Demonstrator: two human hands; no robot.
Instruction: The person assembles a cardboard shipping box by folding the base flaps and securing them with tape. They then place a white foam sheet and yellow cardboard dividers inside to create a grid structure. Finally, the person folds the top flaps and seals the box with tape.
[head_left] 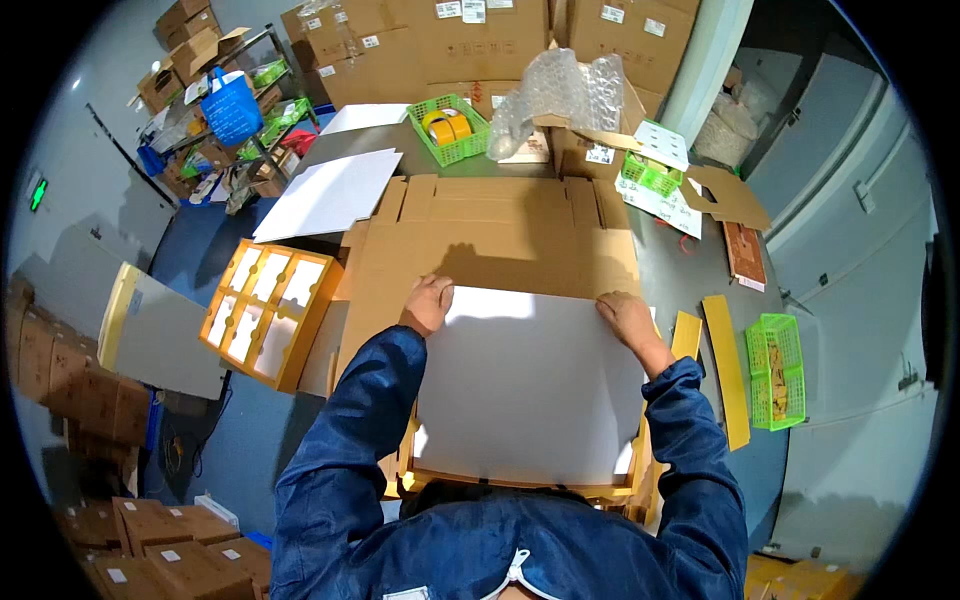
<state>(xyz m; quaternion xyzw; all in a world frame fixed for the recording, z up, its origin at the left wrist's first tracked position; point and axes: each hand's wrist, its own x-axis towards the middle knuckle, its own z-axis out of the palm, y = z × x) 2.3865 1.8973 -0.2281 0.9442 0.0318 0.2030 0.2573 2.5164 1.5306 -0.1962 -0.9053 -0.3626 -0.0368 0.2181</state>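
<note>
A large white sheet (530, 385) lies flat in front of me over a yellow-edged frame (640, 470) and a flattened brown cardboard box (490, 235). My left hand (428, 304) rests on the sheet's far left corner, fingers curled over its edge. My right hand (626, 317) presses on the far right corner. Both blue sleeves reach in from below.
A yellow frame with white panels (265, 310) stands at the left. Further white sheets (330, 193) lie at the back left. A green basket with tape rolls (448, 128), bubble wrap (555, 95) and stacked cartons (470, 45) stand behind. Yellow strips (725, 365) and another green basket (775, 370) lie right.
</note>
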